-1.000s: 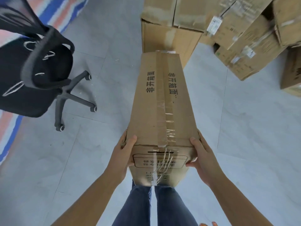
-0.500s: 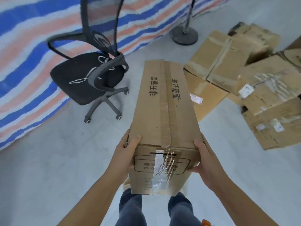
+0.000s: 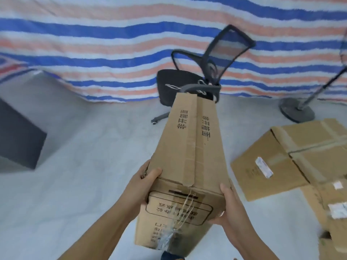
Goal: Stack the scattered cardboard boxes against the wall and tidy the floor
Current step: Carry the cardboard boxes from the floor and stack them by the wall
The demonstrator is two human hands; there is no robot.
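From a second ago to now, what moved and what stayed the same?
The view swung left and up: the striped tarp now fills the background, the office chair sits behind the long box, and the pile of boxes slid to the right edge. The long box tipped slightly upward. Same as before: the left hand and right hand keep gripping its near end.

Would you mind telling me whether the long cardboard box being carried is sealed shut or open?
Shut. The long brown cardboard box has its top flaps closed under a tape strip; both hands grip its near end.
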